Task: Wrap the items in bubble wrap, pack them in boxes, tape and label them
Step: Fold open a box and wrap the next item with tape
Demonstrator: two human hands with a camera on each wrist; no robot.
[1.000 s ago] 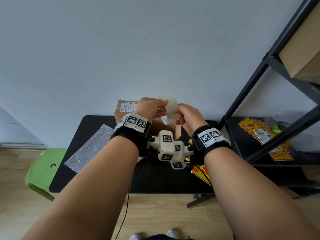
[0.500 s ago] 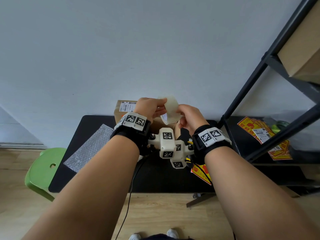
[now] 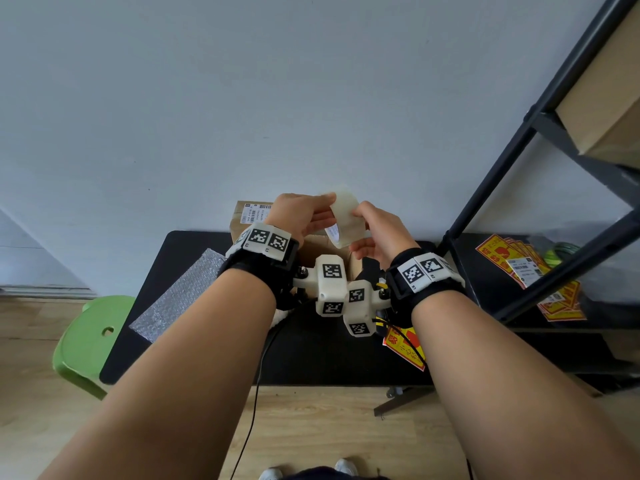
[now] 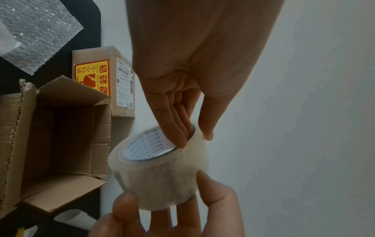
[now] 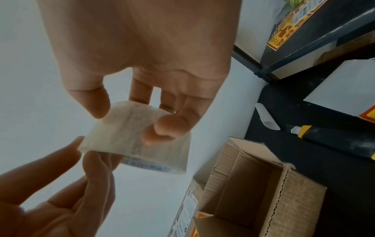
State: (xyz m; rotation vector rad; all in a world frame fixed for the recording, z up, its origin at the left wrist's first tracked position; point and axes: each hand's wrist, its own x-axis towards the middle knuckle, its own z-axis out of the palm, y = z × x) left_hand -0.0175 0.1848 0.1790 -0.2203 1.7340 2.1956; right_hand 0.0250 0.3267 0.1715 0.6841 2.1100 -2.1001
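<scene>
A roll of clear packing tape (image 3: 346, 216) is held up in front of the wall, above the open cardboard box (image 4: 61, 136). My left hand (image 4: 192, 137) grips the roll (image 4: 162, 176), fingers inside the printed core and thumb on the outer face. My right hand (image 5: 129, 117) pinches the roll (image 5: 129, 136) from the other side, with the thumb and fingertips (image 5: 162, 128) on its outer surface. In the head view the left hand (image 3: 304, 216) and right hand (image 3: 374, 230) meet at the roll. The box (image 5: 253, 184) has its flaps up, and its inside looks dark.
A sealed box (image 4: 121, 83) with a fragile sticker and a shipping label stands against the wall. Bubble wrap (image 3: 183, 292) lies at the left of the black table (image 3: 207, 358). A utility knife (image 5: 324, 136) and sticker sheets (image 3: 526, 271) lie right, by the black rack (image 3: 519, 168). A green stool (image 3: 90, 341) stands left.
The roll has turned a little between my fingers. Both hands stay at nearly the same spot above the box.
</scene>
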